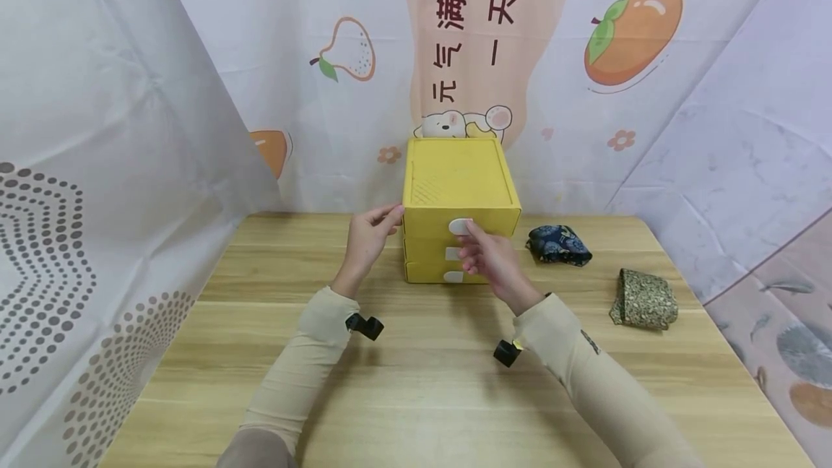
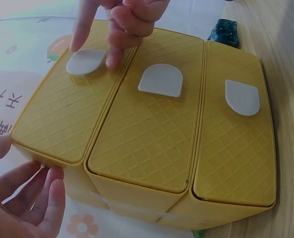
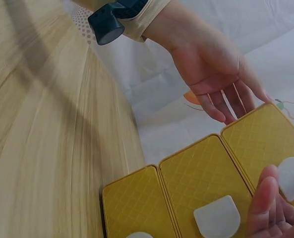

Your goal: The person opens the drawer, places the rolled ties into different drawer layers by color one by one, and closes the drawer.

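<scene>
A yellow three-tier drawer box (image 1: 458,172) stands at the back of the table, each drawer front bearing a white tab handle. My right hand (image 1: 490,258) is at the front and pinches the top handle (image 2: 85,63) between thumb and finger, the other fingers loosely bent below. The middle handle (image 2: 161,80) and the bottom handle (image 2: 242,97) are untouched. At the box's upper left front corner, my left hand (image 1: 367,240) rests its thumb and fingertips against the edge, fingers loosely extended. All drawer fronts sit about level with one another.
Right of the box lies a folded dark blue patterned cloth (image 1: 559,245). Nearer the right edge is a folded speckled green-brown cloth (image 1: 645,300). A printed white curtain (image 1: 351,114) hangs right behind the wooden table (image 1: 416,396).
</scene>
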A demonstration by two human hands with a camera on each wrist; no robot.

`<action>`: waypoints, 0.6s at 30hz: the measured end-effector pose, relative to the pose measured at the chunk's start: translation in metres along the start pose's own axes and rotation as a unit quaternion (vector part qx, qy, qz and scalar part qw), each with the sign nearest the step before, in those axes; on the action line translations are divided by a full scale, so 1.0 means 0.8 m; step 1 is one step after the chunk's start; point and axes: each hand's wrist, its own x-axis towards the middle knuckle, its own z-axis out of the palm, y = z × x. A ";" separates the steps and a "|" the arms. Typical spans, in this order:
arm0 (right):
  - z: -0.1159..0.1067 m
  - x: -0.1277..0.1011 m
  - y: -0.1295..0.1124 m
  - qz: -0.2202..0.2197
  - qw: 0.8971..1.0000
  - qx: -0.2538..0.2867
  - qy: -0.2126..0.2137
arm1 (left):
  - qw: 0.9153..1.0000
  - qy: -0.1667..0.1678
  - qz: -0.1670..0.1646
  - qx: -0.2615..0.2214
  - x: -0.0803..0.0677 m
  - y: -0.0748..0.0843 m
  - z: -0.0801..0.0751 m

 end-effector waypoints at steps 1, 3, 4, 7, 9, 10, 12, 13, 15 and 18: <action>-0.002 -0.001 0.001 -0.001 1.000 -0.003 0.000 | 1.000 0.000 0.001 0.000 0.000 0.000 0.001; -0.006 -0.003 0.002 -0.002 1.000 -0.008 0.001 | 1.000 0.001 0.002 0.002 0.000 -0.001 0.001; -0.007 -0.004 0.002 -0.002 1.000 -0.011 0.001 | 1.000 0.001 0.004 0.004 0.000 -0.001 0.002; -0.011 -0.004 0.005 0.005 1.000 -0.024 0.006 | 1.000 0.004 0.008 0.005 0.000 0.000 0.002; -0.014 -0.005 0.007 0.009 0.999 -0.031 0.008 | 1.000 0.004 0.008 0.006 0.000 0.000 0.002; -0.015 -0.005 0.009 0.012 0.999 -0.034 0.010 | 1.000 0.004 0.008 0.005 0.000 0.000 0.002; -0.016 -0.005 0.011 0.017 0.999 -0.037 0.012 | 1.000 0.005 0.009 0.004 0.000 0.001 0.003; -0.017 -0.005 0.013 0.020 0.999 -0.037 0.013 | 1.000 0.006 0.009 0.005 0.000 0.001 0.003; -0.018 -0.006 0.016 0.027 0.999 -0.034 0.017 | 1.000 0.007 0.009 0.006 0.000 0.000 0.003; -0.019 -0.006 0.021 0.038 0.999 -0.028 0.024 | 1.000 0.008 0.010 0.003 0.000 0.000 0.003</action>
